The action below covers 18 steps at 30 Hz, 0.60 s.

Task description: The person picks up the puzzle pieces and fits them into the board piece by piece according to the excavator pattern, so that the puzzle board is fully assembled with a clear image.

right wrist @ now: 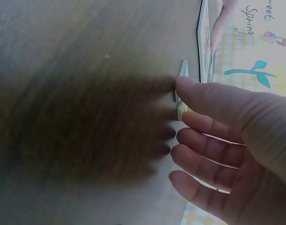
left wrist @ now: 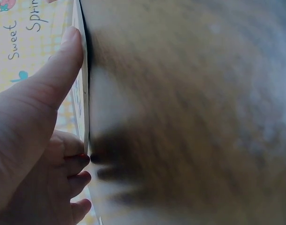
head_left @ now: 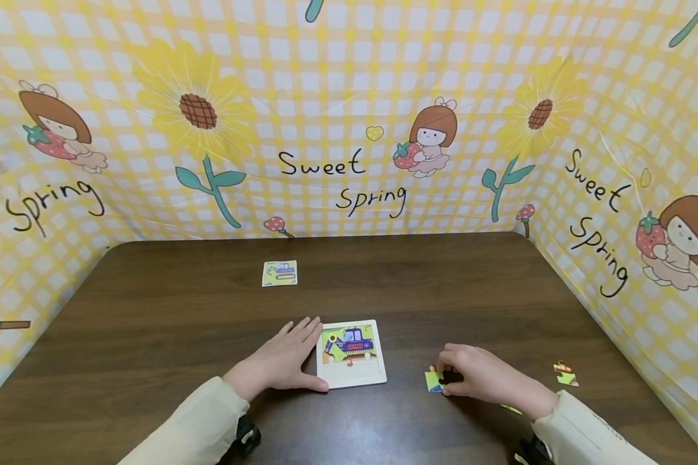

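Observation:
A white-framed jigsaw puzzle tray (head_left: 351, 378) lies on the table, its upper part filled with a picture of a purple excavator. My left hand (head_left: 285, 361) rests along the tray's left side with fingers extended; in the left wrist view the thumb (left wrist: 63, 61) lies against the frame's edge. To the right of the tray, my right hand (head_left: 479, 374) pinches a green and blue puzzle piece (head_left: 433, 381) between thumb and fingers. The right wrist view shows this piece (right wrist: 182, 70) low at the tabletop, partly hidden by the thumb.
Another puzzle piece (head_left: 567, 374) lies at the right, and a sliver of a piece (head_left: 511, 409) shows beneath the right wrist. A small excavator picture card (head_left: 280, 273) sits farther back on the brown table (head_left: 180, 303). Yellow checked cloth (head_left: 326, 84) walls the back and sides.

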Available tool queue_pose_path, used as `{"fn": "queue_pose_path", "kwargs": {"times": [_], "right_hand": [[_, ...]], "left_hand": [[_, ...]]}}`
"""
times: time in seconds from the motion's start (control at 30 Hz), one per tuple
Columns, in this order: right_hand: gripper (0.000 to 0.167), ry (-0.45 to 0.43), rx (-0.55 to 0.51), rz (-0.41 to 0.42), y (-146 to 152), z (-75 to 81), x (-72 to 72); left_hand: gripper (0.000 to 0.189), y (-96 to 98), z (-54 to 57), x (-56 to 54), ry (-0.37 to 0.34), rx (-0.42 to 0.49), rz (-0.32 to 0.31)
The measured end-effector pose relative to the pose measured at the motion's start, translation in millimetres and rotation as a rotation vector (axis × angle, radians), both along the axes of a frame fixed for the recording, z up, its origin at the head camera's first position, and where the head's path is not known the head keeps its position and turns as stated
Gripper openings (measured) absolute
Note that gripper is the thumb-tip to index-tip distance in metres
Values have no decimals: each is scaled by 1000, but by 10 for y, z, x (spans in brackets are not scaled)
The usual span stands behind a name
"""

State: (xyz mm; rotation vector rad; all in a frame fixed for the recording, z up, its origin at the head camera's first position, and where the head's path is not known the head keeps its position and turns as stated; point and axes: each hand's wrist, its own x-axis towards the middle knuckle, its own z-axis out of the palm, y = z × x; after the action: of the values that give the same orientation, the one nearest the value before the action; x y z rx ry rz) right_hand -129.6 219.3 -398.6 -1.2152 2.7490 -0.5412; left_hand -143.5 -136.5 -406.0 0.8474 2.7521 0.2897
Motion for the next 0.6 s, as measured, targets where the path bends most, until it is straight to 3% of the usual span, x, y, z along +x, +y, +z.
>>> {"fn": "queue_pose_path", "kwargs": {"times": [0.33,0.6], "right_hand": [[22,16,-2,-18,-26,-17,-8],[20,4,-15,19,-309,74,-56]], "left_hand": [[106,5,0,-5,2,-4,0],[110,2,20,5,9,-21,-5]]}}
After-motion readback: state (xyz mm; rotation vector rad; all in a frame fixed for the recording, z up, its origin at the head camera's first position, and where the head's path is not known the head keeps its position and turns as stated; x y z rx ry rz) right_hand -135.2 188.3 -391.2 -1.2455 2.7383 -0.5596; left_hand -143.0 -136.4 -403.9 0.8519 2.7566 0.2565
